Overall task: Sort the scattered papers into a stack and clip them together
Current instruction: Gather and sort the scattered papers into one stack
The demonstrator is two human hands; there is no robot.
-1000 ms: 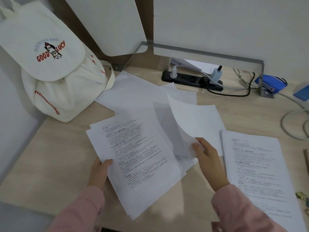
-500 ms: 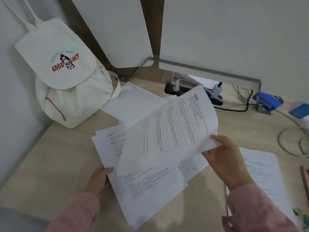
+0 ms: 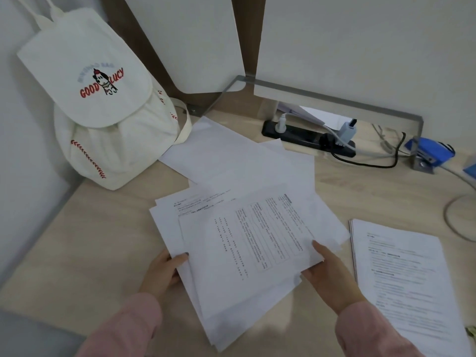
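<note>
left hand (image 3: 162,273) fingers pinch loose paper pile (image 3: 247,248) at its left edge | right hand (image 3: 332,273) grips pile's right edge | pile: thin white rectangular sheets, fanned, mid pale woodgrain desk (image 3: 85,243) | neater printed stack (image 3: 407,284) right of pile

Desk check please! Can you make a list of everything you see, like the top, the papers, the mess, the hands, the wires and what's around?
Surface: pale wooden desk, bare at the left.
Job's things: loose pile of papers in the middle, top sheet printed and turned sideways; blank sheets behind; neater printed stack at right. Clip: none clearly seen.
Clutter: blue stapler at the back right.
Hands: left hand grips the pile's left edge; right hand pinches its right edge.
Cables: black power strip with plugs; grey cable looping at right.
Surroundings: cream backpack against the wall; white panels behind.
</note>
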